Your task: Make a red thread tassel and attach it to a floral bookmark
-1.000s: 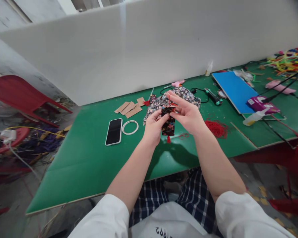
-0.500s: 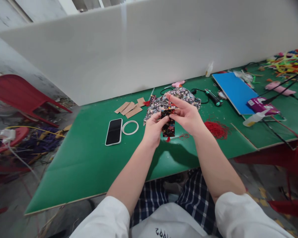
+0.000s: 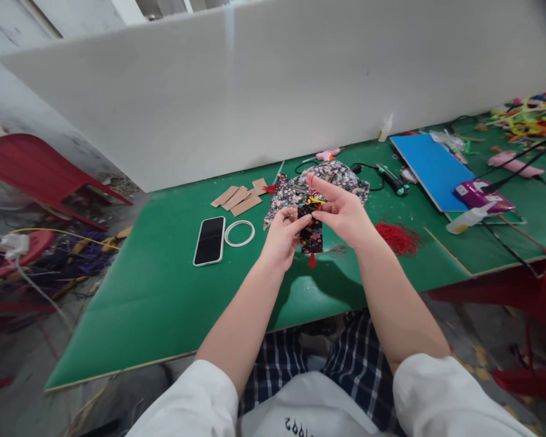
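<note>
Between my hands hangs a small dark floral fabric bookmark-like piece (image 3: 312,238), with a red tassel (image 3: 312,261) below and a red cord and bit of yellow at its top. My left hand (image 3: 282,235) pinches its left upper side between thumb and fingers. On the upper right, my right hand (image 3: 341,211) pinches it too, index finger raised along the red cord. Behind lies a crumpled floral cloth (image 3: 337,173). A tangle of red cords (image 3: 398,238) rests to the right of my right hand.
Left of my hands are a phone (image 3: 209,241), a white ring (image 3: 239,233) and several cardboard strips (image 3: 239,199). To the right lie a green-black tool (image 3: 392,180), a blue board (image 3: 430,170), a purple device (image 3: 482,194) and a glue bottle (image 3: 471,218). A white partition (image 3: 255,91) stands behind the green table (image 3: 141,303).
The floral piece has shifted slightly right and down, and more of its red tassel shows. My left fingers have moved slightly; both hands still pinch the piece.
</note>
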### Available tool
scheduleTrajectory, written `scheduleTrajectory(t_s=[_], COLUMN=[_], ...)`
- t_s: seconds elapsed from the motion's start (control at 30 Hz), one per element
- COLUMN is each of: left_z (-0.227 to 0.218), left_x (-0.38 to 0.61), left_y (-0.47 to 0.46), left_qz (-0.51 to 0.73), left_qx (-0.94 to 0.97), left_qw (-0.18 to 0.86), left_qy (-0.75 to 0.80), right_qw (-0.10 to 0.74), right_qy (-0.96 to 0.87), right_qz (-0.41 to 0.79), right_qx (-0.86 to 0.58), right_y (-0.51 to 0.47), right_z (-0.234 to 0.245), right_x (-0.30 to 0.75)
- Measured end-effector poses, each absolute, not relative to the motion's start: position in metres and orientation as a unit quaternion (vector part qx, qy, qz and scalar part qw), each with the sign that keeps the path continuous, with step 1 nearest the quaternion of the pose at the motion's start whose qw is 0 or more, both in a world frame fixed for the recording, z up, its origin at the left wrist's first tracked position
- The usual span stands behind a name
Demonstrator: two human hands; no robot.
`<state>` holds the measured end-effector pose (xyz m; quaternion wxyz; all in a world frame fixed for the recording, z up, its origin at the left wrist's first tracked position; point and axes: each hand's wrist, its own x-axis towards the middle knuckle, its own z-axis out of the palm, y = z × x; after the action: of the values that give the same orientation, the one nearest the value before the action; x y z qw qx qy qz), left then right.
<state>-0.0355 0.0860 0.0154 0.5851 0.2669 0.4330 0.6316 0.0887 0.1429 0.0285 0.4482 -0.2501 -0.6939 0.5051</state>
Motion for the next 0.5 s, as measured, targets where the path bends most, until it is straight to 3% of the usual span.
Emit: scheduleTrajectory(t_s=[0.23, 0.5], left_z=[0.015, -0.010], left_x=[-0.044, -0.046], left_y=[0.082, 0.070], left_qz=[0.643, 0.630], left_qx=[0.281, 0.278], left_qw=[0.577, 0.607], left_qy=[0.417, 0.398], right_qw=[0.447, 0.515], right_qy=[-0.677, -0.643], right_qz=[0.537, 0.518], right_qx=[-0.231, -0.231], right_y=[0.152, 0.158], right_z=[0.019, 0.018], right_x=[0.087, 0.091])
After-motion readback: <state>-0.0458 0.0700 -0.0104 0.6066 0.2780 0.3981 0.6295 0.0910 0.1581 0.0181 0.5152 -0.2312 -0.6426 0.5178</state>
